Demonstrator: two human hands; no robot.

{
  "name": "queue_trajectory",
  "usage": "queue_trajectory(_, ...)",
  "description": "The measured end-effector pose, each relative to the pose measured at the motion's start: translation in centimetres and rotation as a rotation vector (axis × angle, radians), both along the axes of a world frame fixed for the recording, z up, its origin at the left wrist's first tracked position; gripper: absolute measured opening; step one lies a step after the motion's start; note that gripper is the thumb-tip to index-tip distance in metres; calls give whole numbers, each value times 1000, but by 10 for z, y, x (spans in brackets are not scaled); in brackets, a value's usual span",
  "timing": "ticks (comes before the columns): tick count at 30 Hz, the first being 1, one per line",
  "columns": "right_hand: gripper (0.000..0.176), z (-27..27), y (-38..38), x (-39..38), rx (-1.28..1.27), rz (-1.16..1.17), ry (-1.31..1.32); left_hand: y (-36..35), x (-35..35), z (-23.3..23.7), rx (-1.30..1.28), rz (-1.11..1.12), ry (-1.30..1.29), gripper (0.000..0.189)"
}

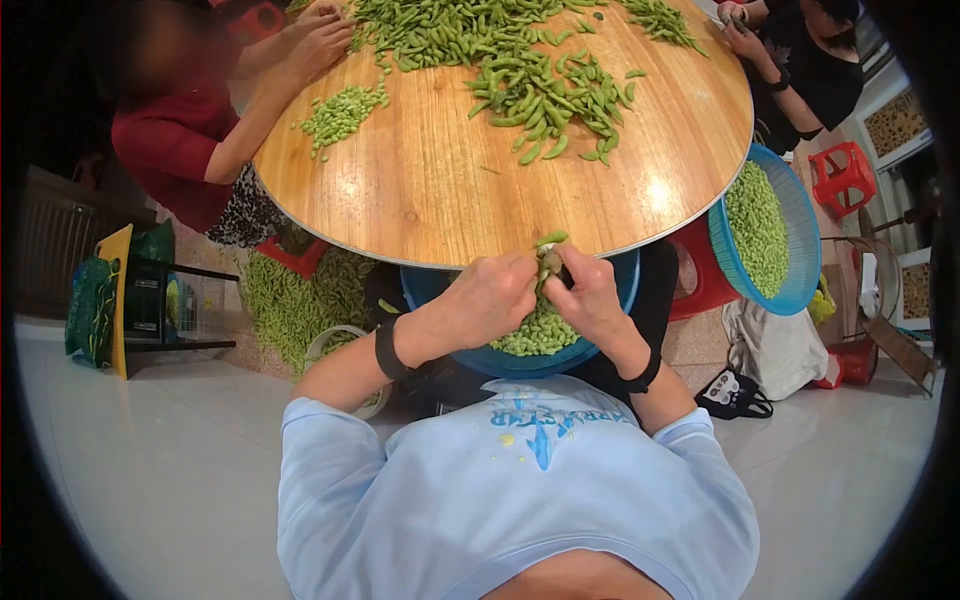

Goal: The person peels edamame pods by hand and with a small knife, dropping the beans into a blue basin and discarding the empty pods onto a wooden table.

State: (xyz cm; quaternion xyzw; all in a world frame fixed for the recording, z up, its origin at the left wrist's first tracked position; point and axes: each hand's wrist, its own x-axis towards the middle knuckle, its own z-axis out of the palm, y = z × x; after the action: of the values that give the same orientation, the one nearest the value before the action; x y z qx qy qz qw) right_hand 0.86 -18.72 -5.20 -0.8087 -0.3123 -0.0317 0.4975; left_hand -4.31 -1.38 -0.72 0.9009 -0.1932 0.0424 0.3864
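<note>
My left hand (492, 300) and my right hand (592, 305) meet at the table's near edge, fingers closed together. A green soybean pod (551, 239) sticks up at their fingertips, pinched between the two hands. Which fingers bear on it is partly hidden. Right below is a blue basin (500, 368) on my lap, holding shelled green soybeans (540, 335). In front of me spreads a round wooden table (400, 205) with a heap of unshelled pods (545, 100) toward its far side.
Loose shelled beans (340, 118) lie on the table's left, near a person in red (180, 145). Another person in black (815, 70) works at the far right. A blue basket (805, 230) of beans stands right; more pods (310, 300) and a pale bucket (382, 405) sit left.
</note>
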Motion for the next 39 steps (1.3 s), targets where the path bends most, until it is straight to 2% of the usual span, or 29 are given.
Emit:
queue_trajectory(2,21,2,0,5,36,12,123,1,-1,-1,9,-29,-2,7)
queue_trajectory(6,19,-1,1,-5,17,72,52,4,-3,1,-22,26,-2,15)
queue_trajectory(8,16,-9,0,-7,104,38,218,5,-4,2,-87,25,-14,18)
queue_trajectory(9,16,-9,-1,-8,104,39,217,6,-5,5,-214,80,207,19)
queue_trajectory(10,15,-9,-1,-10,157,43,348,7,-5,8,-338,134,430,20)
queue_trajectory(11,14,-9,-1,-12,211,47,477,7,-6,5,-337,134,429,20)
queue_trajectory(13,15,-6,-2,-15,221,46,550,5,-9,-7,-955,122,593,20)
queue_trajectory(14,17,-4,-1,-18,229,48,627,5,-11,-17,-955,121,594,20)
queue_trajectory(16,19,-1,2,-23,267,82,695,8,-11,-32,-1146,77,585,24)
queue_trajectory(18,22,2,3,-23,307,114,763,6,-11,-39,-1149,96,512,24)
queue_trajectory(20,23,4,0,-24,190,153,529,8,-12,-37,-1156,117,447,24)
queue_trajectory(22,27,9,-3,-24,159,146,465,13,-11,-21,-1141,90,516,19)
queue_trajectory(24,35,20,-5,-26,278,190,567,12,-13,-17,-1107,141,543,16)
queue_trajectory(25,35,23,-6,-26,277,189,565,11,-13,-16,-1070,188,573,14)
queue_trajectory(27,42,26,-7,-26,284,270,725,11,-14,-20,-1051,160,611,13)
queue_trajectory(33,43,12,-6,-26,455,393,889,7,-15,-29,-1049,180,613,12)
queue_trajectory(37,43,12,-6,-29,486,384,929,6,-15,-32,-1042,226,579,11)
queue_trajectory(39,44,13,-6,-30,589,437,998,7,-15,-31,-1052,223,573,9)
